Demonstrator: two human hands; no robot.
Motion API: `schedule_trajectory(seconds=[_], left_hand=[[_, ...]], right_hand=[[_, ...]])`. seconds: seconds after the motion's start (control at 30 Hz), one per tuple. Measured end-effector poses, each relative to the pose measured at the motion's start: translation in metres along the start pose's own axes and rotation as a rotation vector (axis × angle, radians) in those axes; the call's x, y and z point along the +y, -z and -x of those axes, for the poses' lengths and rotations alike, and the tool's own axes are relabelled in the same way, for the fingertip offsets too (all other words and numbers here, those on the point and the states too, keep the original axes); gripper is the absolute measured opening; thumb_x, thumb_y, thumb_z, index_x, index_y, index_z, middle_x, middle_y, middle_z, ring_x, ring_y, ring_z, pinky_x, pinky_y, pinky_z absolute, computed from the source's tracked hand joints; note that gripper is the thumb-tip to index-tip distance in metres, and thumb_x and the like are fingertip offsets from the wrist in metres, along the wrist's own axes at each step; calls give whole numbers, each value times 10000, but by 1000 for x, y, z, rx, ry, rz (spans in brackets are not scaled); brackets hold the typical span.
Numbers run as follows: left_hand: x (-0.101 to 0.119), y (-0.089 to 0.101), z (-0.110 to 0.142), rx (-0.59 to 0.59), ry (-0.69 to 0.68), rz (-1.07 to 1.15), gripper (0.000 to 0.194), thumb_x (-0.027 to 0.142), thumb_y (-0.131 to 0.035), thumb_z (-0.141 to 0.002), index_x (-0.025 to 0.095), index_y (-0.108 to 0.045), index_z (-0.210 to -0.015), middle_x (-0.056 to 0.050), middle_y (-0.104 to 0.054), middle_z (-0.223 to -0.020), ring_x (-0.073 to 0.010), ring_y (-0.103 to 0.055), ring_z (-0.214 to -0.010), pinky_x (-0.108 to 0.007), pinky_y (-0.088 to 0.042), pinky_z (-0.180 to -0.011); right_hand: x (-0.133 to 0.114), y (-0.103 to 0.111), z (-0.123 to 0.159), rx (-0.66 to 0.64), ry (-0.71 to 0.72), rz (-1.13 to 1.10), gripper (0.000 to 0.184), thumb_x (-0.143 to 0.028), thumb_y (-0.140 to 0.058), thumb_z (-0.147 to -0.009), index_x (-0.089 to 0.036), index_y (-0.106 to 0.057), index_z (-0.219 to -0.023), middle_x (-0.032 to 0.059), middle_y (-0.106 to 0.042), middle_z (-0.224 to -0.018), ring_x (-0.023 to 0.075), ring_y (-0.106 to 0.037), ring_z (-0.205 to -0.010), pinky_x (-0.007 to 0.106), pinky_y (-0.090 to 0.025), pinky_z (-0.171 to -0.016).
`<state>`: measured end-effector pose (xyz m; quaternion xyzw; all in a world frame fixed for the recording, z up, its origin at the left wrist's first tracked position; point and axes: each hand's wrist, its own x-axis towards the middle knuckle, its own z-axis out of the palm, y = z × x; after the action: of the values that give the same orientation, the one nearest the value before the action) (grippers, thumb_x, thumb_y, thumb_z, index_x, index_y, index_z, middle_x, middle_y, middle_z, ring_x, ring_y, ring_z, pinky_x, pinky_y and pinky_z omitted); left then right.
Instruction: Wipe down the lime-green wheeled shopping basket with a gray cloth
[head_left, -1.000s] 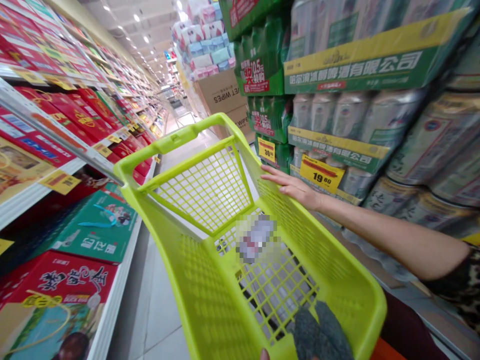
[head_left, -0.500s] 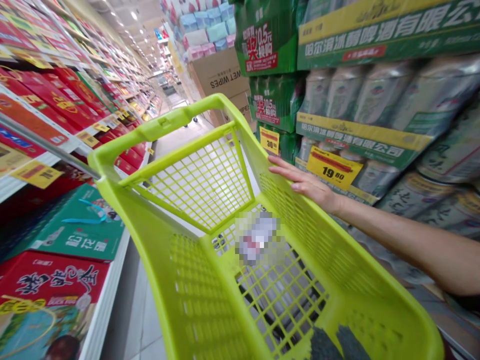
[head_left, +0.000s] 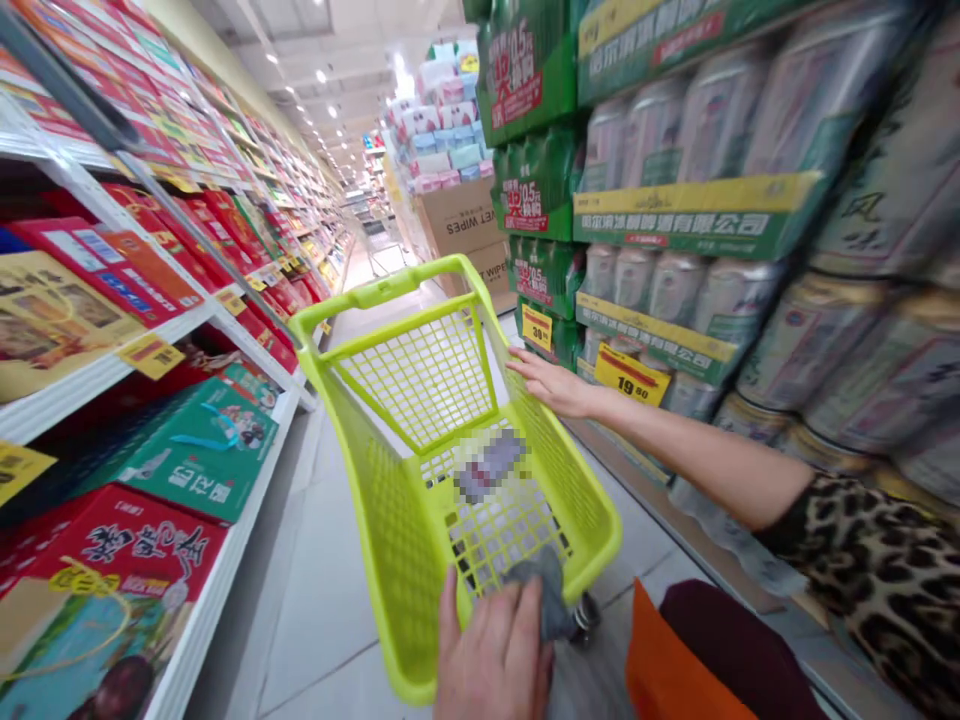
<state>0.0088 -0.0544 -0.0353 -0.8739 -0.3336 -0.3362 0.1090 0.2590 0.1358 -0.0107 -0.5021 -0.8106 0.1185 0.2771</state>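
A lime-green plastic shopping cart (head_left: 373,520) stands in front of me, tilted in view. My right hand (head_left: 555,385) rests on its right rim near the far end, fingers stretched out along the edge, the arm reaching in from the right in a leopard-print sleeve. At the near end, my left hand (head_left: 491,645) is closed on a grey cloth (head_left: 553,590); one finger sticks out to the left, and the thumb is hidden. On the cart's floor lies a pale item (head_left: 491,465), blurred beyond naming.
Shelves of red boxes (head_left: 150,540) and a green box (head_left: 202,450) line the left. Stacked beer cans (head_left: 675,290) rise close on the right, with price tags (head_left: 630,378). Wet-wipe cartons (head_left: 461,225) stand farther down the aisle. Something orange (head_left: 667,665) shows at bottom right.
The cart looks smaller and farther off, and more of the floor shows. My left hand has come into view at the near end with the grey cloth. The right hand stays on the right rim.
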Motion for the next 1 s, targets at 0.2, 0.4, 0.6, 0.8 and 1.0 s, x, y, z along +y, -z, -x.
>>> schedule_trajectory(seconds=[0.2,0.4,0.6,0.8,1.0], left_hand=[[33,-30,-37,-100,57,-101,263,152,-423,-857,148,-569,-1076,-37,-651,-873,-156,-599,-814,-521,-299,-1060],[51,-45,-56,-192,71,-209,320,162,-398,-867,119,-508,-1165,-51,-613,-902,-168,-571,-850,-521,-305,-1053],[31,-30,-36,-165,-20,-219,299,186,-383,-886,159,-509,-1155,-56,-633,-976,-159,-579,-887,-516,-274,-1069],[-24,17,20,-59,-65,-224,241,247,-412,-901,196,-547,-1094,-32,-663,-1016,-143,-599,-941,-516,-155,-1116],[-40,28,31,-24,-26,-307,201,222,-441,-882,183,-566,-1035,-27,-673,-935,-145,-611,-852,-519,-166,-1105]], right_hand=[[-49,1,8,-145,-145,257,533,-149,-367,-809,-56,-390,-1334,180,-192,-1492,261,-259,-1352,431,-296,-1072],[-78,-7,46,-83,-328,327,528,-174,-337,-838,-66,-338,-1355,186,-253,-1471,278,-263,-1347,498,-311,-1045],[-88,-8,62,-67,-372,313,506,-183,-289,-866,-110,-324,-1365,155,-318,-1448,251,-345,-1308,450,-363,-1023],[-96,-6,63,-60,-412,320,483,-215,-262,-886,-164,-347,-1359,144,-407,-1386,260,-442,-1230,449,-402,-959],[-97,-12,56,-7,-466,385,436,-233,-288,-895,-213,-412,-1313,107,-474,-1321,240,-528,-1117,414,-414,-905]])
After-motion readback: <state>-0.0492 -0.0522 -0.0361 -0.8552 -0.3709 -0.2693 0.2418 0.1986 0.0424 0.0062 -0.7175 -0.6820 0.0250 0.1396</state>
